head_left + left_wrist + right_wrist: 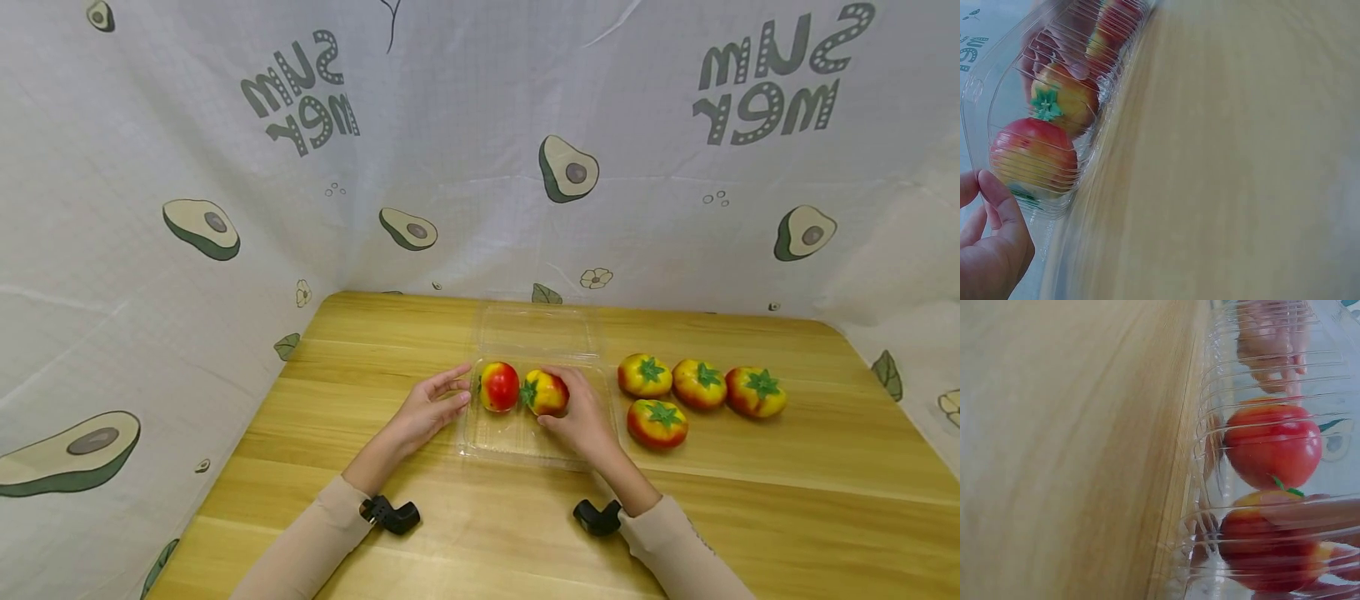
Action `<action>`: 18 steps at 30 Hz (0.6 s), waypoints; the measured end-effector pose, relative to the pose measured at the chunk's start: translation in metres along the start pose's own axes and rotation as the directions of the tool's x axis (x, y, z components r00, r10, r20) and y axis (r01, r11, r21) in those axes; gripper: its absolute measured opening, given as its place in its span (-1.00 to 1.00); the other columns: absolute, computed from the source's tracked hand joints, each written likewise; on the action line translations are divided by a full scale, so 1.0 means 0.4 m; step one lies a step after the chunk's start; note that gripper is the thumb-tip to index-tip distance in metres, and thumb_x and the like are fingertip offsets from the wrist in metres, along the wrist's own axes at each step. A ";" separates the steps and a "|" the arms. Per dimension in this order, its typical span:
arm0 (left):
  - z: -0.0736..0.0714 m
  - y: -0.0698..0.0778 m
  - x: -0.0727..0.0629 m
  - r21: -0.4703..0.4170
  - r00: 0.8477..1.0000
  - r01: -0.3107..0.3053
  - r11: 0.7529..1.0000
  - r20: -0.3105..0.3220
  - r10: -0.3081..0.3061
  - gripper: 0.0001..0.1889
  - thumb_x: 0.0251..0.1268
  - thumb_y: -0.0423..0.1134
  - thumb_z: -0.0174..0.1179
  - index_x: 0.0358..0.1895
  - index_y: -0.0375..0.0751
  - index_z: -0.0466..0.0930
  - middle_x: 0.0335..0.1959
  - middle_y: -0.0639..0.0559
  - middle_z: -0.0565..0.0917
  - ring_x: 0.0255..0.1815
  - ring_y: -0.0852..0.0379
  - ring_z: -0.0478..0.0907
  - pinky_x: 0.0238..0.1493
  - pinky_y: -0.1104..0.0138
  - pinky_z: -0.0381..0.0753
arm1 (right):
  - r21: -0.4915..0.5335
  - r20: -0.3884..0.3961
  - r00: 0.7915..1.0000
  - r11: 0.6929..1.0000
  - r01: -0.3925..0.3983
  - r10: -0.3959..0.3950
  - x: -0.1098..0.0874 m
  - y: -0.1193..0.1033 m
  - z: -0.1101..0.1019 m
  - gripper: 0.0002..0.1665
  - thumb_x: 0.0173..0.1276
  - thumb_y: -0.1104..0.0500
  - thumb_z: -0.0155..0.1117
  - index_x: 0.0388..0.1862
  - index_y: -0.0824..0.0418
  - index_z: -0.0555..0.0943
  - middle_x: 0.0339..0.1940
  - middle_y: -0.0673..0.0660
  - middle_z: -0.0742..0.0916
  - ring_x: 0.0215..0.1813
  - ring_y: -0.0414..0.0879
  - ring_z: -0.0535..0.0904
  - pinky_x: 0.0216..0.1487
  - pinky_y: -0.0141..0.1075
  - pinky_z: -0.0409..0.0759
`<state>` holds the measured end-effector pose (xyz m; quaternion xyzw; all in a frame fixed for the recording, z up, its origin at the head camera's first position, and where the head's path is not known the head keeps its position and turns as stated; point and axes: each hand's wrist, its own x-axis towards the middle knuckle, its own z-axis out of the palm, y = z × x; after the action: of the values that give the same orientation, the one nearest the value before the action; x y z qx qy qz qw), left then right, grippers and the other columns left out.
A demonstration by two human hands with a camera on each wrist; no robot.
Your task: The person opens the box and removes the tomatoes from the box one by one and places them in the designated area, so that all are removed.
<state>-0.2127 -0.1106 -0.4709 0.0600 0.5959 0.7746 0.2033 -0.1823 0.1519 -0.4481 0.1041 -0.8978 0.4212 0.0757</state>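
In the head view a clear plastic clamshell box [495, 442] lies with its lid [536, 329] laid back. Two red-and-yellow fruits with green star-shaped calyxes are in it. The left fruit [499, 387] lies on its side, calyx toward the left. My right hand [581, 417] grips the right fruit [546, 393], thumb in front and fingers over its far side; its calyx points left. Beside the box's left edge is my left hand [429, 410], fingers loosely spread and thumb apart, the fingertips close to the wall. Through the ribbed wall, the left wrist view shows both fruits [1035, 156].
To the right of the box lie several more such fruits [699, 384], one of them [657, 424] nearer the front. All rest calyx up on the wooden table [480, 533]. A white cloth [465, 125] printed with avocados hangs behind and at the sides.
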 end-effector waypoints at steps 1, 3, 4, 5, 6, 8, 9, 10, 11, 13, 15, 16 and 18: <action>0.000 0.000 0.000 0.000 1.000 0.001 1.000 0.000 -0.001 -0.41 0.43 -0.52 0.12 0.49 -0.27 0.27 0.10 -0.14 0.45 -0.13 0.19 0.52 -0.10 0.48 0.61 | 0.001 -0.001 1.000 1.000 -0.003 0.003 0.000 0.001 0.000 -0.17 -0.03 0.51 0.57 0.28 0.35 0.48 0.24 0.36 0.54 0.30 0.30 0.41 0.37 0.20 0.30; 0.001 0.001 -0.001 0.000 1.000 0.003 1.000 -0.001 -0.003 -0.41 0.43 -0.52 0.12 0.49 -0.27 0.27 0.10 -0.14 0.45 -0.13 0.19 0.52 -0.10 0.48 0.61 | 0.002 -0.003 1.000 1.000 -0.012 0.012 -0.001 0.001 -0.001 -0.17 -0.03 0.50 0.57 0.28 0.35 0.48 0.24 0.37 0.54 0.31 0.30 0.41 0.37 0.20 0.30; 0.001 0.002 -0.001 0.000 1.000 0.004 1.000 -0.002 -0.004 -0.41 0.43 -0.51 0.12 0.49 -0.27 0.27 0.10 -0.14 0.46 -0.13 0.19 0.52 -0.10 0.48 0.61 | -0.001 -0.004 1.000 1.000 -0.018 0.018 -0.001 0.000 -0.001 -0.17 -0.02 0.49 0.57 0.28 0.35 0.48 0.25 0.37 0.53 0.31 0.30 0.41 0.37 0.20 0.30; 0.002 0.003 -0.002 -0.001 1.000 0.005 1.000 -0.003 -0.005 -0.41 0.43 -0.51 0.13 0.49 -0.27 0.27 0.10 -0.14 0.46 -0.13 0.19 0.52 -0.10 0.48 0.61 | -0.004 -0.004 1.000 1.000 -0.023 0.023 -0.002 0.000 -0.001 -0.17 -0.02 0.48 0.58 0.28 0.35 0.47 0.25 0.38 0.53 0.31 0.30 0.41 0.37 0.19 0.30; 0.002 0.004 -0.003 -0.002 1.000 0.006 1.000 -0.003 -0.006 -0.41 0.43 -0.51 0.13 0.49 -0.27 0.27 0.10 -0.14 0.46 -0.13 0.19 0.52 -0.10 0.48 0.61 | -0.006 -0.005 1.000 1.000 -0.028 0.028 -0.002 -0.001 -0.002 -0.17 -0.02 0.48 0.58 0.28 0.35 0.47 0.25 0.38 0.53 0.31 0.30 0.41 0.37 0.19 0.31; 0.004 0.006 -0.004 -0.004 1.000 0.008 1.000 -0.003 -0.008 -0.41 0.43 -0.51 0.13 0.49 -0.27 0.27 0.10 -0.14 0.46 -0.13 0.19 0.52 -0.10 0.48 0.61 | -0.008 -0.007 0.999 0.999 -0.036 0.036 -0.003 -0.002 -0.003 -0.17 -0.02 0.47 0.58 0.28 0.36 0.48 0.25 0.39 0.54 0.30 0.30 0.42 0.35 0.19 0.34; 0.004 0.006 -0.004 -0.005 1.000 0.008 1.000 -0.003 -0.008 -0.41 0.43 -0.50 0.13 0.49 -0.26 0.27 0.10 -0.14 0.45 -0.13 0.19 0.52 -0.09 0.47 0.61 | -0.008 -0.008 0.999 0.999 -0.038 0.038 -0.002 -0.003 -0.003 -0.17 -0.02 0.46 0.59 0.28 0.36 0.48 0.24 0.39 0.54 0.29 0.30 0.43 0.34 0.18 0.35; 0.004 0.007 -0.004 -0.005 1.000 0.008 1.000 -0.003 -0.008 -0.41 0.43 -0.50 0.14 0.49 -0.26 0.27 0.11 -0.14 0.45 -0.12 0.19 0.52 -0.09 0.47 0.61 | -0.004 -0.010 0.999 0.999 -0.039 0.039 -0.002 -0.003 -0.003 -0.18 -0.02 0.46 0.59 0.28 0.36 0.48 0.24 0.40 0.54 0.27 0.30 0.44 0.31 0.17 0.39; 0.005 0.008 -0.004 -0.005 1.000 0.008 1.000 -0.002 -0.008 -0.41 0.43 -0.50 0.14 0.49 -0.26 0.27 0.11 -0.14 0.45 -0.12 0.19 0.52 -0.08 0.47 0.61 | 0.001 -0.011 0.999 0.999 -0.040 0.040 -0.002 -0.003 -0.003 -0.18 -0.02 0.46 0.59 0.27 0.36 0.48 0.23 0.39 0.54 0.25 0.29 0.45 0.28 0.16 0.43; 0.005 0.008 -0.005 -0.005 1.000 0.007 1.000 -0.001 -0.007 -0.41 0.43 -0.50 0.13 0.49 -0.26 0.27 0.11 -0.13 0.45 -0.12 0.19 0.52 -0.08 0.47 0.61 | 0.012 -0.013 0.999 0.999 -0.043 0.043 -0.001 -0.002 -0.003 -0.19 -0.02 0.45 0.59 0.27 0.37 0.48 0.21 0.39 0.55 0.21 0.28 0.48 0.22 0.13 0.49; 0.005 0.008 -0.005 -0.006 1.000 0.004 1.000 0.002 -0.004 -0.41 0.43 -0.50 0.13 0.50 -0.27 0.26 0.10 -0.13 0.45 -0.11 0.19 0.52 -0.07 0.46 0.61 | 0.028 -0.014 0.999 0.999 -0.047 0.047 -0.001 -0.002 -0.003 -0.19 -0.02 0.45 0.60 0.27 0.37 0.49 0.20 0.38 0.56 0.18 0.26 0.49 0.17 0.10 0.54; 0.005 0.008 -0.006 -0.007 1.000 0.004 1.000 0.004 -0.004 -0.41 0.43 -0.50 0.13 0.50 -0.27 0.26 0.10 -0.13 0.45 -0.11 0.18 0.52 -0.08 0.46 0.61 | 0.037 -0.014 0.999 0.998 -0.049 0.050 -0.001 -0.001 -0.003 -0.19 -0.02 0.45 0.60 0.27 0.37 0.48 0.19 0.37 0.57 0.17 0.25 0.50 0.14 0.09 0.56; 0.005 0.008 -0.007 -0.008 1.000 0.004 1.000 0.005 -0.004 -0.41 0.43 -0.50 0.13 0.50 -0.27 0.26 0.10 -0.12 0.45 -0.12 0.18 0.52 -0.08 0.46 0.61 | 0.049 -0.013 0.998 0.997 -0.053 0.054 -0.001 -0.001 -0.002 -0.19 -0.01 0.45 0.60 0.27 0.37 0.48 0.18 0.37 0.57 0.16 0.25 0.50 0.13 0.08 0.58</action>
<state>-0.2105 -0.1106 -0.4670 0.0600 0.5922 0.7765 0.2066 -0.1819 0.1525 -0.4475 0.0788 -0.8891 0.4457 0.0683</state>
